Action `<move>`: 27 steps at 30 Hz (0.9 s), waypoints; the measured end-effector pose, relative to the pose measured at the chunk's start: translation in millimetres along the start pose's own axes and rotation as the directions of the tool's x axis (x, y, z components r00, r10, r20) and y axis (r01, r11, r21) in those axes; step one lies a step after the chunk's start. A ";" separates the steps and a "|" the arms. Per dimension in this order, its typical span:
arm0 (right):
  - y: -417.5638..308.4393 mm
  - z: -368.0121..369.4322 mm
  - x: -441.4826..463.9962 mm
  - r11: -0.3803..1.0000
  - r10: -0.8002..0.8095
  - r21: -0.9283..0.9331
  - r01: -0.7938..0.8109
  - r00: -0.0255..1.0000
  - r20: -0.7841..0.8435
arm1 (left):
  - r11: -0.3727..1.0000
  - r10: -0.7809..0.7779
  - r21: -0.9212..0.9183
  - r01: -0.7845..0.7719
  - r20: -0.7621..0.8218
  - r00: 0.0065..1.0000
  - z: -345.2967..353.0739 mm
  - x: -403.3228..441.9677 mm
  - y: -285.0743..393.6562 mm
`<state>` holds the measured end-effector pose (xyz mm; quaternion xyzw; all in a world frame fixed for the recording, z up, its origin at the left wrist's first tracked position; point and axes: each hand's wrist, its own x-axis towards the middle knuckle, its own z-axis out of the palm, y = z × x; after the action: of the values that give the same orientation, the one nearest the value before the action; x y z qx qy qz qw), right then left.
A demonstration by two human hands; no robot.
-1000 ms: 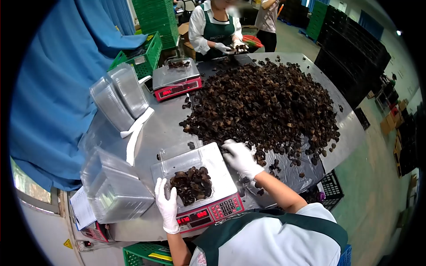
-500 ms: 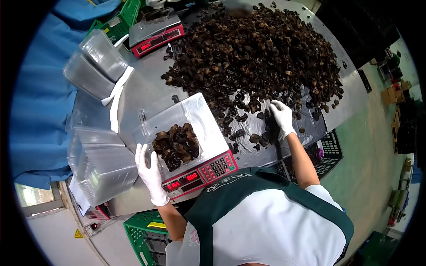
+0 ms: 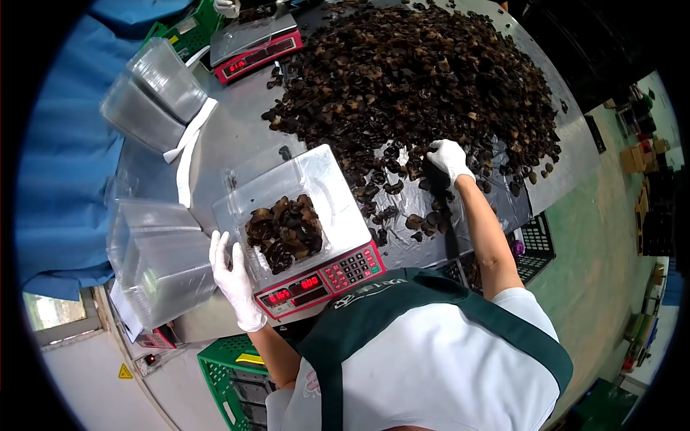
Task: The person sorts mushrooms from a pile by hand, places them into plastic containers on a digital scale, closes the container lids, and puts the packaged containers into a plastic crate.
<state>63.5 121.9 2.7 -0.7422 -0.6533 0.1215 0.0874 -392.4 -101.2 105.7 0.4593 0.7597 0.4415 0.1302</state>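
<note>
A clear plastic tray (image 3: 238,197) lies on the red and silver weighing scale (image 3: 343,208), with dark wood ear mushrooms (image 3: 284,234) in it. The scale's lit display reads 0.165 and 0.00. My left hand (image 3: 237,284), in a white glove, is beside the tray's left side with fingers apart and nothing in it. At the near edge of a big heap of wood ear mushrooms (image 3: 424,79), my gloved right hand (image 3: 450,159) has its fingers curled down and closed. Its fingertips are hidden, so whatever they hold does not show.
Stacked clear trays (image 3: 162,262) stand left of the scale, and more stacks (image 3: 154,93) are farther back. A second scale (image 3: 259,54) is at the far side, near another person's gloved hand (image 3: 227,7). Below the table are a green crate (image 3: 219,370) and a black crate (image 3: 537,241).
My right hand has moved slightly forward to the heap's edge and its fingers have curled in. My left hand has shifted slightly left, away from the tray. The display still reads 0.165.
</note>
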 end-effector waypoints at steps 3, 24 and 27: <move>1.9 -8.9 6.8 0.988 -0.050 0.141 0.061 0.996 -0.080 | 1.000 -0.023 -0.009 0.023 -0.027 0.999 -0.5 1.9 -1.3; -107.3 -60.5 -32.3 -0.006 -0.446 0.888 -0.460 0.796 0.410 | 0.998 0.014 -0.059 -0.017 -0.054 0.998 -1.6 0.9 9.0; -142.5 -67.7 -46.0 0.066 -0.546 0.899 -0.433 0.738 0.396 | 0.994 0.091 -0.054 -0.095 -0.078 0.993 4.0 4.2 15.9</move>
<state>-57.1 97.0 111.6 -0.3394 -0.3968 0.7853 0.3327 -383.0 -92.6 116.9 0.4730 0.7290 0.4859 0.0938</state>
